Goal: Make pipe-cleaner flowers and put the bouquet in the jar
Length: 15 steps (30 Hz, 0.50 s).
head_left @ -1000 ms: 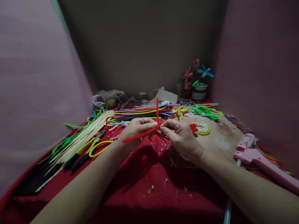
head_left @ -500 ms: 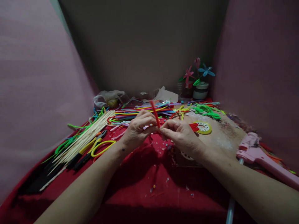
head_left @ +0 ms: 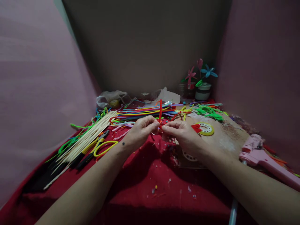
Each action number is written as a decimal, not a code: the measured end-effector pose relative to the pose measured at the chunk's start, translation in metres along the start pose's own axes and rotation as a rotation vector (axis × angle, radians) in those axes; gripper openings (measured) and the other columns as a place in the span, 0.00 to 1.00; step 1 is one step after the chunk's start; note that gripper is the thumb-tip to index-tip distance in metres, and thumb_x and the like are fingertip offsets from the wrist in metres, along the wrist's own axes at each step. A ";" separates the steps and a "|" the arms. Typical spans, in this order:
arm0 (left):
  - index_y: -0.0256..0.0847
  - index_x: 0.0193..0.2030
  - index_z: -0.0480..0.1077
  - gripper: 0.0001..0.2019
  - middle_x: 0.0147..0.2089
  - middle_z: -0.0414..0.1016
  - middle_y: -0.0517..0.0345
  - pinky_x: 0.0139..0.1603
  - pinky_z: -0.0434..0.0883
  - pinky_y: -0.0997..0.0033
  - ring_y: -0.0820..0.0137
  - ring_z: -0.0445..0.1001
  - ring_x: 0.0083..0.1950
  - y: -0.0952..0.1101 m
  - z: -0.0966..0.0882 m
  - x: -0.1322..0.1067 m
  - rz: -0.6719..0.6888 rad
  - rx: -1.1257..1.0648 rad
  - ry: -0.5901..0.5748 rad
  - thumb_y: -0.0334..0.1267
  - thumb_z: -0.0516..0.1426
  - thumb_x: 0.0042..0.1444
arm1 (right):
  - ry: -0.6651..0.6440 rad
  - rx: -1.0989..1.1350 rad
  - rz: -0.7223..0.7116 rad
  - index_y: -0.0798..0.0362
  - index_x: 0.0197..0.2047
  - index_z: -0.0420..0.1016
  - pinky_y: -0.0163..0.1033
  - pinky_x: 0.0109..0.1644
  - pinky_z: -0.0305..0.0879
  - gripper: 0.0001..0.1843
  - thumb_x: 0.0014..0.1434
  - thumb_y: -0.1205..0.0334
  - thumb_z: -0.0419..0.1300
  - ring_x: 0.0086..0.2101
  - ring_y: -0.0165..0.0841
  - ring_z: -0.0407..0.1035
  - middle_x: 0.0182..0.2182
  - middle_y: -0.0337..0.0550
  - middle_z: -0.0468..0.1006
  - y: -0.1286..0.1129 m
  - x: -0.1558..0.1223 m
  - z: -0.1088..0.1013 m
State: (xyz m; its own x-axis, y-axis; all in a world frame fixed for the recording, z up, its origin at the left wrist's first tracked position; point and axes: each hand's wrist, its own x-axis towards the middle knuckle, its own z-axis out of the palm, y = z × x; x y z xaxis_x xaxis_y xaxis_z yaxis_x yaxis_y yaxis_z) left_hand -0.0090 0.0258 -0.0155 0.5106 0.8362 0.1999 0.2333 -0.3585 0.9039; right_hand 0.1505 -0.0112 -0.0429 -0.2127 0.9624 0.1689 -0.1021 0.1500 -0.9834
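A red pipe cleaner (head_left: 160,110) stands upright between my two hands, above the middle of the red cloth. My left hand (head_left: 145,127) pinches its lower part between thumb and forefinger. My right hand (head_left: 180,131) grips the same piece from the other side, the fingertips of both hands almost meeting. The lower end is hidden by my fingers. Just past my right hand, red pipe cleaner loops (head_left: 196,127) lie against a yellow-rimmed disc (head_left: 206,128) with holes. Behind my hands is a spread of coloured pipe cleaners (head_left: 145,113).
Wooden sticks (head_left: 86,137), pliers (head_left: 93,149) and yellow-handled scissors (head_left: 105,148) lie at left. A pink glue gun (head_left: 257,153) rests at right beside a board (head_left: 225,134). Green pipe cleaners (head_left: 209,112) lie near a pot (head_left: 202,92) of pipe cleaner flowers. Scraps dot the cloth (head_left: 168,200).
The red pipe cleaner has gone from leaning left to upright. My left hand's raised fingers have curled down, and its thumb now lies along the pinch. The view has shifted slightly.
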 end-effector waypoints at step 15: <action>0.35 0.27 0.66 0.10 0.25 0.68 0.60 0.31 0.63 0.74 0.75 0.65 0.27 0.001 -0.003 0.000 0.009 0.191 -0.044 0.40 0.52 0.54 | 0.280 -0.554 -0.498 0.53 0.40 0.74 0.39 0.39 0.63 0.10 0.59 0.64 0.53 0.34 0.33 0.67 0.33 0.44 0.75 0.005 -0.005 0.003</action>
State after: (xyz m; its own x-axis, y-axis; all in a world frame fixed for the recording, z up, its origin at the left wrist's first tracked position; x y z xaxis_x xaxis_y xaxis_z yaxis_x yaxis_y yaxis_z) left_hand -0.0110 0.0269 -0.0132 0.5483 0.8152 0.1865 0.3796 -0.4413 0.8131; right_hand 0.1482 -0.0155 -0.0487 -0.0099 0.7624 0.6470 0.3929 0.5980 -0.6986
